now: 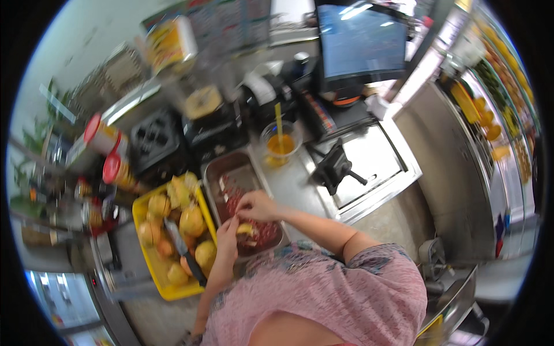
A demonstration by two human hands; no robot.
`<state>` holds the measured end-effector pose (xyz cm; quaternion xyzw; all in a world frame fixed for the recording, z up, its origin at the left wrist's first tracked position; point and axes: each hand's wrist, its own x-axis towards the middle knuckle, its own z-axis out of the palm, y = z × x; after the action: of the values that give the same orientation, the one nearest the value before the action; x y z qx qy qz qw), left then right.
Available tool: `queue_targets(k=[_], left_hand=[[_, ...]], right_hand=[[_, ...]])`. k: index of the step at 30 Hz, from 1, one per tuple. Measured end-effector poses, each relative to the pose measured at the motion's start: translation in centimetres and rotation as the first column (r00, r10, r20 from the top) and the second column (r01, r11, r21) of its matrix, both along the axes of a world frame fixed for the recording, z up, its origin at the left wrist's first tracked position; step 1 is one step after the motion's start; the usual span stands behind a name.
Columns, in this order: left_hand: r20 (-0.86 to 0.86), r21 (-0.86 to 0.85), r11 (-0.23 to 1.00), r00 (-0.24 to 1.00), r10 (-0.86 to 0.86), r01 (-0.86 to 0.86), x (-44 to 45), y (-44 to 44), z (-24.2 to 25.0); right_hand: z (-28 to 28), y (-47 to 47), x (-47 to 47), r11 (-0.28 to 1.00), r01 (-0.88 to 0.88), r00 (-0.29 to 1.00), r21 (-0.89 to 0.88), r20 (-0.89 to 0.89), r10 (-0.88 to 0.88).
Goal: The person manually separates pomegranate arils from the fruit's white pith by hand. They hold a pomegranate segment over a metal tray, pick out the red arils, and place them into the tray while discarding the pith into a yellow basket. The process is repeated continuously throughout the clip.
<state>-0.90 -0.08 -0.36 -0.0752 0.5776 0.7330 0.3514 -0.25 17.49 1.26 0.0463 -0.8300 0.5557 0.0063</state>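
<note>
Over a steel pan [210, 181] of red pomegranate seeds [266, 233], my left hand [227, 238] and my right hand [259, 205] meet at the fingertips. Blur hides whether a small piece is pinched between them. Just below the fingers is a yellow-skinned pomegranate piece [246, 229]; whether it is held or lies in the pan is unclear. To the left stands a yellow plastic tray [149, 277] of yellowish pomegranates [192, 221]. A black-handled knife [176, 238] lies across the fruit, its handle reaching the tray's near right edge, beside my left forearm.
Beyond the pan, a clear plastic cup [281, 142] of orange drink with a yellow straw stands on the counter. A black stand [333, 168] sits to the right. A monitor [363, 43], a receipt printer [266, 93] and red-lidded containers [111, 166] line the back and left.
</note>
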Motion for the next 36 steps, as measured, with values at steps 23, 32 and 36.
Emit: queue_targets(k=[23, 32, 36], left_hand=[[0.0, 0.194, 0.981, 1.0, 0.028, -0.028, -0.1, -0.3, -0.6], [0.064, 0.127, 0.99, 0.997, 0.053, -0.06, -0.4, -0.1, -1.2], [0.274, 0.084, 0.994, 0.96, 0.048, -0.073, -0.5, -0.2, -0.1]], right_hand=[[0.0, -0.8, -2.0, 0.936, -0.009, 0.889, -0.353, 0.426, 0.169], [0.8, -1.8, -3.6, 0.99, -0.095, 0.968, -0.105, 0.224, 0.117], [2.3, -4.4, -8.6, 0.969, -0.121, 0.991, 0.215, -0.023, 0.129]])
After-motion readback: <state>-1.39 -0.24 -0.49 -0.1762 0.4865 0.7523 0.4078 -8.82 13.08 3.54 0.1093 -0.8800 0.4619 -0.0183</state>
